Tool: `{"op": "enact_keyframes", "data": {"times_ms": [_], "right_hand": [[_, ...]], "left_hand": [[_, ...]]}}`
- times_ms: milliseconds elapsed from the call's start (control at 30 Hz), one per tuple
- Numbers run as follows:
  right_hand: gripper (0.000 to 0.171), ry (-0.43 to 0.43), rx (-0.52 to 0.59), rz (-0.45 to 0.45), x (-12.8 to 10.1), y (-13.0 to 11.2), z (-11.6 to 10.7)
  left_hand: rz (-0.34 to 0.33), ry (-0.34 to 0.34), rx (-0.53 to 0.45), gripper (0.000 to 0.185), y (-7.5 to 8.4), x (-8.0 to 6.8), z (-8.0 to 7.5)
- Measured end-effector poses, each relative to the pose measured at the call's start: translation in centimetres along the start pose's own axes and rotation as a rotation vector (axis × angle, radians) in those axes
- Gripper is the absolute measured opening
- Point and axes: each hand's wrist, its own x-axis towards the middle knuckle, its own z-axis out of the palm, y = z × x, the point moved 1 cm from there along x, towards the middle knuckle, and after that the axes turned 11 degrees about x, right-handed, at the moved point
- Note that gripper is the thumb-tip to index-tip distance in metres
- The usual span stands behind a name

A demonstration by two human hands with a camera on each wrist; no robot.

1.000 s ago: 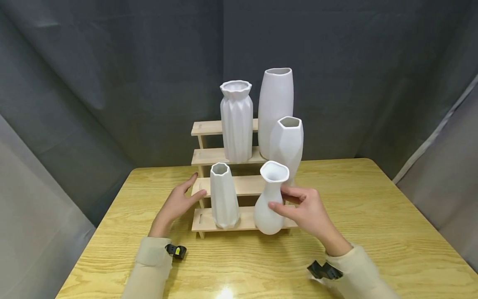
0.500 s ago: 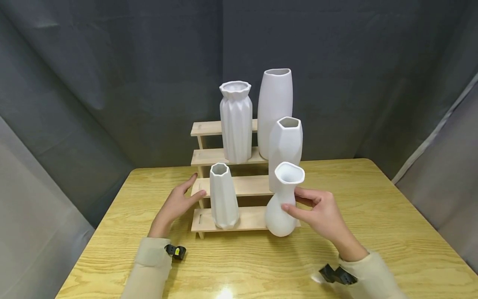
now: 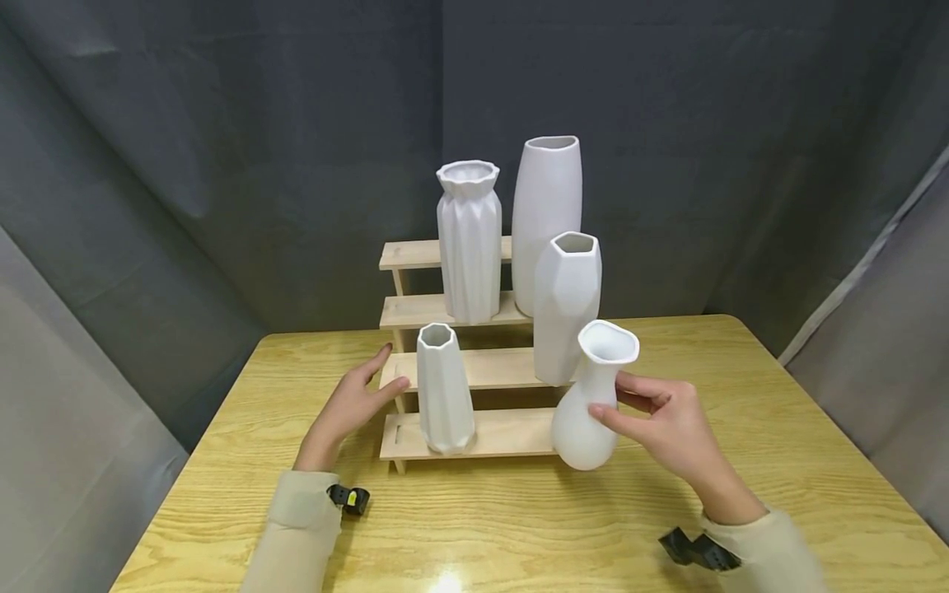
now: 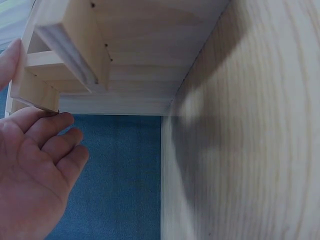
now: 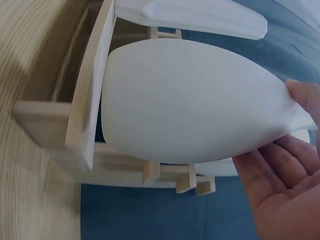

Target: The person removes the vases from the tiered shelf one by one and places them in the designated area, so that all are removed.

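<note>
My right hand (image 3: 670,424) pinches a white bulbous vase (image 3: 586,428) by its narrow neck, thumb in front and fingers behind. This vase has a flared, wavy rim and leans slightly, its base close over the right end of the lowest step of a wooden tiered stand (image 3: 511,432). At the stand's left side, my left hand (image 3: 352,403) holds the end of a middle step. In the left wrist view the thumb lies on one side of the wood and the curled fingers (image 4: 57,132) on the other. A ribbed tapered vase (image 3: 445,395) stands on the lowest step's left part.
Higher on the stand are a pleated vase (image 3: 470,247), a tall smooth vase (image 3: 547,214) and a faceted vase (image 3: 567,305), the last right behind the held one. The stand rests on a wood-grain table (image 3: 474,519). Dark cloth (image 3: 222,165) hangs behind.
My right hand has carried the bulbous vase rightward along the lowest step, uncovering more of the faceted vase behind it. The left hand and the other vases have stayed in place.
</note>
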Motion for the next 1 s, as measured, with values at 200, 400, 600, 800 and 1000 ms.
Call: {"op": "enact_keyframes", "data": {"times_ms": [200, 400, 600, 800, 1000], "right_hand": [[0.040, 0.018, -0.029, 0.023, -0.3, 0.0, -1.2], [0.042, 0.043, -0.079, 0.032, -0.4, 0.2, -2.3], [0.043, 0.067, -0.084, 0.039, -0.3, 0.4, -3.0], [0.043, 0.092, -0.077, 0.045, -0.1, 0.8, -3.6], [0.045, 0.101, -0.093, 0.077, 0.2, 1.4, -4.3]], "left_hand": [[-0.001, 0.000, 0.000, 0.086, -0.1, 0.1, 0.1], [-0.015, 0.001, -0.003, 0.085, -0.1, 0.0, 0.0], [-0.012, 0.003, 0.003, 0.086, 0.0, 0.0, 0.0], [-0.008, 0.004, 0.003, 0.088, -0.1, 0.0, 0.1], [-0.005, 0.009, 0.006, 0.087, 0.0, 0.0, 0.1]]}}
